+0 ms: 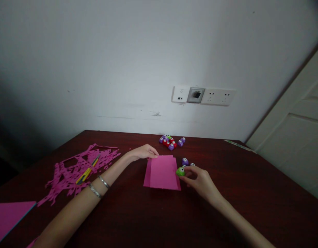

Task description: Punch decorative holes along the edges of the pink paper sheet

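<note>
Two overlapping pieces of pink paper (162, 174) lie on the dark red-brown table in front of me. My left hand (146, 151), with two silver bangles on its wrist, is closed at their upper left corner, fingertips on the edge. Between thumb and fingers, my right hand (200, 181) pinches a green one-eyed ball (180, 172) just over the right edge of the paper. Close behind that hand sit a purple one-eyed ball (185, 161) and a few more, partly hidden by the fingers.
Pink paper scraps (62, 179) cover the left side, with a yellow utility knife (88, 171) on them. Several one-eyed balls (168, 141) cluster near the wall. A pink sheet (11, 218) lies front left, a thin strip (240, 146) back right. Sockets (218, 96) are on the wall.
</note>
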`<action>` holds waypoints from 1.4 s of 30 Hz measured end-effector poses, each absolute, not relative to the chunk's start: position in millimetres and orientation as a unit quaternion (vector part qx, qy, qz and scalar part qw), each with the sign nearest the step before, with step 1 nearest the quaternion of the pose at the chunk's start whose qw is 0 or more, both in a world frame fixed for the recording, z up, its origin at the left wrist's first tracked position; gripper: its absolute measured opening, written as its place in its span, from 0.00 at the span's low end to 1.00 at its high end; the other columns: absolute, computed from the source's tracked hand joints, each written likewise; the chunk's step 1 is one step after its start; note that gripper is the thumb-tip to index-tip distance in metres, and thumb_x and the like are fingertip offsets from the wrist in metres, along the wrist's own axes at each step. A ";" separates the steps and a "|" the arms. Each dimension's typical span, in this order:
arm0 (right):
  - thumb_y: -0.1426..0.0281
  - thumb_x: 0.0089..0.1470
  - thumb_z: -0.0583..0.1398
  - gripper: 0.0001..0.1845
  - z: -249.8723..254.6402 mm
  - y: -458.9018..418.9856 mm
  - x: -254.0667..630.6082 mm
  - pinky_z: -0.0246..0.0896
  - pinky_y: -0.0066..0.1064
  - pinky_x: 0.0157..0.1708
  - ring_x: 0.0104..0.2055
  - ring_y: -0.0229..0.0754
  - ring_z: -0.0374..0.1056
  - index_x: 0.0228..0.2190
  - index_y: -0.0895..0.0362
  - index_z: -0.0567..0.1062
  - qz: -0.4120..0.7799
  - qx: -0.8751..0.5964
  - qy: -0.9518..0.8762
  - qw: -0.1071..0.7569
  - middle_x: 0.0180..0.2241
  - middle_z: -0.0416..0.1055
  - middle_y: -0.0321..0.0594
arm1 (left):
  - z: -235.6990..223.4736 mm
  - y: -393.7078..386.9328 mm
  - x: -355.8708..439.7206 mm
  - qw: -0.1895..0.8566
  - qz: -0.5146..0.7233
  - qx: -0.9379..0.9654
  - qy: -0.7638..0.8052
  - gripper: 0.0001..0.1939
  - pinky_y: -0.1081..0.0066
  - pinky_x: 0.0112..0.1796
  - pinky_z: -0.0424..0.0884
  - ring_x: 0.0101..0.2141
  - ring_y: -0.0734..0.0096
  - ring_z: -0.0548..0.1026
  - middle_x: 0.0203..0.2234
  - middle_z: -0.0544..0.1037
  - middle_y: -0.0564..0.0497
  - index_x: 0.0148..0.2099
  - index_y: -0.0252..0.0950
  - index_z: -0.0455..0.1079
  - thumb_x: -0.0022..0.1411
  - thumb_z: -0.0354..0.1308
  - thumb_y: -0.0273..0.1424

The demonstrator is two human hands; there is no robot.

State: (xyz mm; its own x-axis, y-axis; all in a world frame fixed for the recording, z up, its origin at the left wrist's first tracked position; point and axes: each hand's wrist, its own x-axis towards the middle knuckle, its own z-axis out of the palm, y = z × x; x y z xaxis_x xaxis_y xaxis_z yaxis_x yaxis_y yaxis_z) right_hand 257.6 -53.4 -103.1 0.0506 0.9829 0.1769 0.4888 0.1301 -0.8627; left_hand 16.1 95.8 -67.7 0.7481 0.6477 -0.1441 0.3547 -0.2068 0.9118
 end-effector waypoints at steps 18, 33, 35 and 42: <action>0.64 0.43 0.63 0.14 -101.9 -53.3 256.7 0.68 0.29 0.20 0.22 0.38 0.68 0.32 0.59 0.73 0.290 -0.595 -0.633 0.401 0.24 0.71 0.37 | -67.9 94.9 18.5 0.557 0.125 0.747 0.341 0.14 0.73 0.27 0.59 0.23 0.77 0.66 0.22 0.74 0.51 0.35 0.31 0.74 0.47 0.61 0.34; 0.67 0.45 0.62 0.11 -101.9 -54.2 255.0 0.67 0.30 0.26 0.27 0.39 0.69 0.33 0.57 0.73 0.251 -0.573 -0.686 0.372 0.28 0.72 0.38 | -74.5 93.9 20.9 0.545 0.131 0.748 0.355 0.13 0.73 0.26 0.58 0.23 0.78 0.65 0.21 0.72 0.52 0.34 0.30 0.74 0.46 0.61 0.33; 0.67 0.46 0.62 0.11 -100.4 -55.6 253.3 0.67 0.30 0.28 0.28 0.39 0.69 0.34 0.57 0.74 0.251 -0.565 -0.695 0.368 0.29 0.73 0.39 | -75.3 93.9 20.8 0.543 0.130 0.749 0.358 0.12 0.73 0.26 0.58 0.22 0.78 0.64 0.20 0.72 0.52 0.34 0.30 0.74 0.46 0.61 0.33; 0.69 0.46 0.61 0.11 -96.4 -56.8 250.5 0.65 0.30 0.31 0.31 0.40 0.68 0.35 0.57 0.75 0.239 -0.553 -0.713 0.358 0.31 0.73 0.39 | -76.4 92.0 22.0 0.544 0.133 0.745 0.364 0.13 0.73 0.27 0.59 0.22 0.77 0.65 0.20 0.72 0.52 0.34 0.30 0.74 0.46 0.61 0.33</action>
